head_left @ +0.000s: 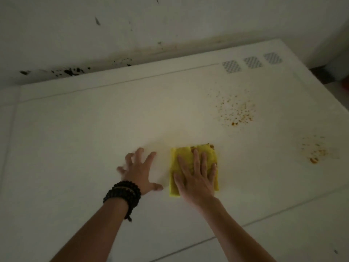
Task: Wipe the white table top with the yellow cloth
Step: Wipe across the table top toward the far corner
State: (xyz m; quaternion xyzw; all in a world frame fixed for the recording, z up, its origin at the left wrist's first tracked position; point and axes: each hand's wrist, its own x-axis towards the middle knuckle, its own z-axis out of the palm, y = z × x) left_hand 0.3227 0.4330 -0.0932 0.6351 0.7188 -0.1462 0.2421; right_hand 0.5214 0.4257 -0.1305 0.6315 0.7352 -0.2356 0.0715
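Head view: wiping underway, stains left.
Yellow cloth [194, 168] lies mid-surface [94, 129], right hand [196, 176] pressing it, fingers straight; left hand [140, 170] just left, fingers spread, bracing. Next likely: push far-right to orange splatter [235, 110], then right stain [314, 151].

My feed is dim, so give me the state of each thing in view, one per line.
yellow cloth: folded, flat on table, soiled at far edge
right hand: pressing flat on cloth
left hand: fingers spread, on table
white table top: two orange-brown patches unwiped
beaded bracelets: on left wrist
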